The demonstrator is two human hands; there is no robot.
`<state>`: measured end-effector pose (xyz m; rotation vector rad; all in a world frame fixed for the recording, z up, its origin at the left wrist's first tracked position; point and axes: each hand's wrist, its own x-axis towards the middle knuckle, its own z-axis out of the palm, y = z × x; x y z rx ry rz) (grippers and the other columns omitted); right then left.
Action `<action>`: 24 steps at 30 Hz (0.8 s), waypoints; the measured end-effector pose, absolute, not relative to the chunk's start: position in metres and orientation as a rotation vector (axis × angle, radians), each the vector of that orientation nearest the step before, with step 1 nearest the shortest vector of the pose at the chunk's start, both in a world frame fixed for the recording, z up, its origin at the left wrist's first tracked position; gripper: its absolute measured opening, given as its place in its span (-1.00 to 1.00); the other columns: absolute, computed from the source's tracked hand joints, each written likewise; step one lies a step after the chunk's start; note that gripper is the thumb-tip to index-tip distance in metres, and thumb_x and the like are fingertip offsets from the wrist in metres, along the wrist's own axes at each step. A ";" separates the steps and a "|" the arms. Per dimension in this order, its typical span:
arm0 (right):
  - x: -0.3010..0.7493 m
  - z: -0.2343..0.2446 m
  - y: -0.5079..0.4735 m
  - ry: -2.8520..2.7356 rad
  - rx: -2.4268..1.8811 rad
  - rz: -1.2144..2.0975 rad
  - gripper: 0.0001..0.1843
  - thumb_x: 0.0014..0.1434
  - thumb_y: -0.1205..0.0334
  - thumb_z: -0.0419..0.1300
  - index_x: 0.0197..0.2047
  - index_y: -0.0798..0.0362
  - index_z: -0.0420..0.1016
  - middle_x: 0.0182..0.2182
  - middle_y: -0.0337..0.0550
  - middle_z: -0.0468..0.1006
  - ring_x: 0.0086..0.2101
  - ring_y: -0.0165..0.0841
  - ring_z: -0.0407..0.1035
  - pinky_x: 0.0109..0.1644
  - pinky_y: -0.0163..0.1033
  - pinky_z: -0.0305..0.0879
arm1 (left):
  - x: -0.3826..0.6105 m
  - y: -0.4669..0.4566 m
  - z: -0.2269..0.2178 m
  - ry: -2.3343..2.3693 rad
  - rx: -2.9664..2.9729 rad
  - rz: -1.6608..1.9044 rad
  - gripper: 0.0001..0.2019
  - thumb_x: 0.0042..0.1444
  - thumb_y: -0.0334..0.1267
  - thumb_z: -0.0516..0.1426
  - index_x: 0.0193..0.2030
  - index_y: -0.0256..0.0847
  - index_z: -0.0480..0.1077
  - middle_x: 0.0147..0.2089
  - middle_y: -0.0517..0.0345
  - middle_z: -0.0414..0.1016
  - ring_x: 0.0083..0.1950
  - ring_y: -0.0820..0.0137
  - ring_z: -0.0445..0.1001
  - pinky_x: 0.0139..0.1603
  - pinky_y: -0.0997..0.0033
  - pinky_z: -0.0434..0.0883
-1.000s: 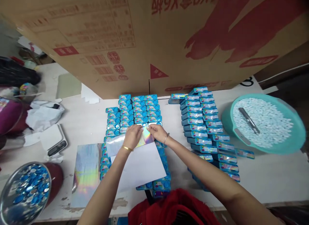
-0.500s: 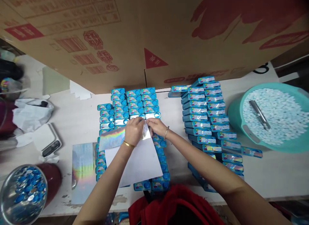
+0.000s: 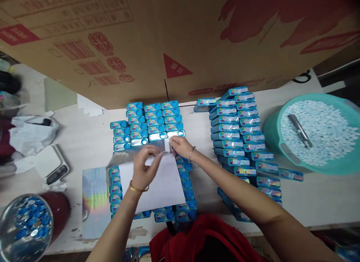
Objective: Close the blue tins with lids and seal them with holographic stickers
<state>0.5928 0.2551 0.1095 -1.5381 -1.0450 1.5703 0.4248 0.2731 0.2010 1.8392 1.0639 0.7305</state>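
Note:
My left hand [image 3: 146,166] hovers over a white sheet [image 3: 157,187] that lies on rows of small blue tins [image 3: 153,121]. Its thumb and forefinger are pinched together on the edge of a shiny silver holographic strip [image 3: 132,155] that runs left across the tins. My right hand [image 3: 180,145] pinches the right end of the same strip, just in front of the far rows of tins. Both wrists carry thin bangles.
A big cardboard box [image 3: 180,44] fills the back. A second block of blue tins [image 3: 242,134] stands at the right, beside a teal basin [image 3: 317,136] of white pellets with a metal tool. A holographic sheet [image 3: 95,198], a scale [image 3: 53,166] and a bowl of blue pieces [image 3: 26,226] lie at the left.
My left hand has drawn back toward me and left, away from the right hand. The shiny strip now lies flatter across the tins. The view has tipped slightly downward.

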 end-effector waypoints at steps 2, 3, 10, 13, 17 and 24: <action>0.593 0.113 0.253 -1.154 -1.557 1.486 -0.72 0.22 0.28 -0.03 -0.55 0.01 0.19 -0.71 -0.33 0.26 -0.60 -0.41 0.24 -0.45 -0.32 0.13 | 0.429 0.286 0.210 1.193 1.544 0.936 -0.82 0.08 -0.19 0.21 -0.36 -0.18 0.28 -0.35 0.16 0.42 -0.31 0.44 0.42 -0.24 0.40 0.40; 0.593 0.114 0.252 -1.201 -1.557 1.435 -0.71 0.22 0.26 0.00 -0.55 0.02 0.20 -0.69 -0.32 0.26 -0.57 -0.41 0.24 -0.42 -0.31 0.13 | 0.433 0.296 0.211 1.236 1.405 1.001 -0.78 0.03 -0.17 0.24 -0.37 -0.19 0.28 -0.37 0.19 0.41 -0.36 0.47 0.40 -0.28 0.43 0.39; 0.600 0.123 0.269 -0.738 -1.444 1.277 -0.46 0.23 -0.25 -0.04 -0.18 0.05 0.46 -0.28 -0.10 0.51 -0.41 -0.37 0.31 -0.42 -0.29 0.21 | 0.474 0.354 0.192 1.260 1.001 0.909 -0.64 -0.26 -0.12 0.35 -0.47 -0.21 0.27 -0.51 0.28 0.34 -0.48 0.54 0.35 -0.44 0.53 0.29; 0.609 0.128 0.288 -0.531 -1.386 1.315 -0.42 0.14 -0.34 0.04 -0.25 0.06 0.46 -0.32 -0.11 0.52 -0.47 -0.40 0.29 -0.50 -0.32 0.16 | 0.484 0.364 0.186 1.236 1.032 0.815 -0.64 -0.28 -0.10 0.35 -0.49 -0.20 0.27 -0.54 0.30 0.32 -0.50 0.54 0.34 -0.45 0.52 0.29; 0.622 0.132 0.310 -0.523 -1.362 1.147 -0.53 0.02 -0.24 0.22 -0.43 0.04 0.35 -0.50 -0.22 0.43 -0.52 -0.44 0.22 -0.45 -0.33 0.18 | 0.491 0.379 0.183 1.246 1.125 0.720 -0.67 -0.27 -0.12 0.34 -0.51 -0.21 0.30 -0.58 0.29 0.33 -0.51 0.53 0.32 -0.43 0.50 0.30; 0.642 0.124 0.340 -0.693 -1.478 0.898 -0.62 0.16 -0.13 0.09 -0.42 0.03 0.30 -0.52 -0.24 0.37 -0.50 -0.42 0.20 -0.39 -0.31 0.20 | 0.509 0.422 0.170 1.335 1.258 0.660 -0.77 -0.24 -0.21 0.31 -0.52 -0.22 0.35 -0.56 0.26 0.38 -0.50 0.52 0.31 -0.42 0.50 0.28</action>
